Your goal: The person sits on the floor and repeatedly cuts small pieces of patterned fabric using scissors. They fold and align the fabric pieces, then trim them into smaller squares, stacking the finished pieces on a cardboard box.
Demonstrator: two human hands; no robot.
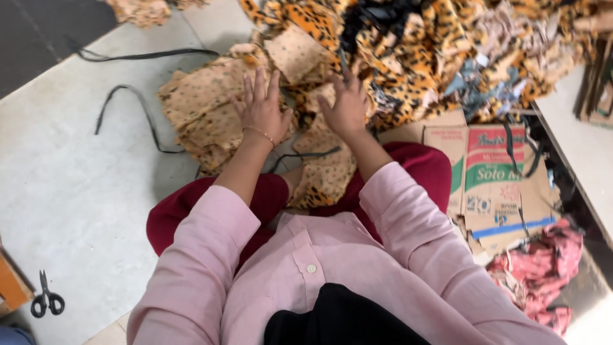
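Both hands hover spread and empty: her left hand (260, 108) over the stack of tan spotted fabric pieces (204, 115) on the floor, her right hand (348, 105) near the leopard-print heap (408, 57) (sorting, apparently); picking another piece needs a closing pinch.

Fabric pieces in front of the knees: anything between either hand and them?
Nothing visible. The left hand lies open on the stack of tan spotted fabric pieces, and the right hand hovers open over the same pile's edge. A black strap lies below the wrists, clear of both.
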